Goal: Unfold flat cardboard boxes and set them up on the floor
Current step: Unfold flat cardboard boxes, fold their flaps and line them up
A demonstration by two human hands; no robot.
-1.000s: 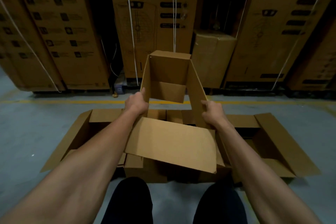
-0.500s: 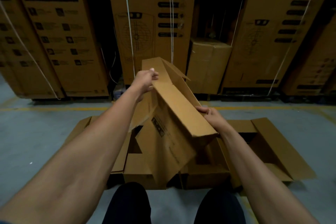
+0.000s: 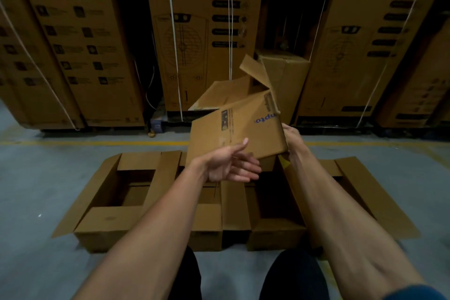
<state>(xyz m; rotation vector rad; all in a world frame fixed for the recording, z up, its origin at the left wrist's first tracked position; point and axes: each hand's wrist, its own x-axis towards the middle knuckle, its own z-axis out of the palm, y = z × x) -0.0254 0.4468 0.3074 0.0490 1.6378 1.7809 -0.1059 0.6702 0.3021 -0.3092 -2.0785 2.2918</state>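
The printed corrugated carton point(image 3: 237, 129), upright with flaps open a second ago, is now tipped over in mid-air above the opened boxes point(image 3: 117, 202) on the grey floor, likely for its bottom. Right hand point(image 3: 291, 135) grips its right edge; left hand point(image 3: 231, 165), fingers spread, cradles underneath.

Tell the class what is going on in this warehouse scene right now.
A person is setting up a cardboard box, held tilted in the air. The right hand grips its right edge, while the left hand is open beneath its lower edge, thumb against the panel. Its far flaps hang loose. Below, open boxes already stand in a row on the floor. Tall strapped cartons stand behind.
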